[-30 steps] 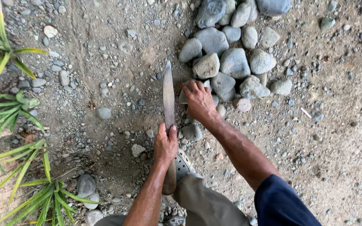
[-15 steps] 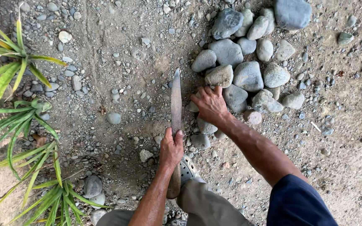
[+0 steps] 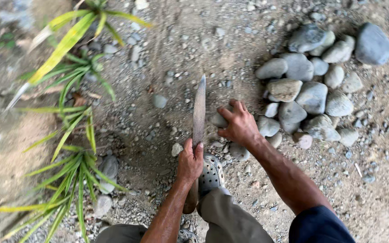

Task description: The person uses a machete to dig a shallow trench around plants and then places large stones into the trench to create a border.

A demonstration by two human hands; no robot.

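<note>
Head view looks straight down at gravelly, sandy ground. The left hand is wrapped tight around the wooden handle of a long, dull grey metal machete, whose blade points away from the person, with its tip above bare dirt. The handle's butt shows below the wrist, beside a grey perforated clog on the person's foot. The right hand lies with fingers spread and curled over a small grey rounded stone, just right of the blade; it rests on the stone rather than gripping it closed. Further right sits a heap of smooth grey river stones. Green and yellow strap-leaved plants line the left edge.
</note>
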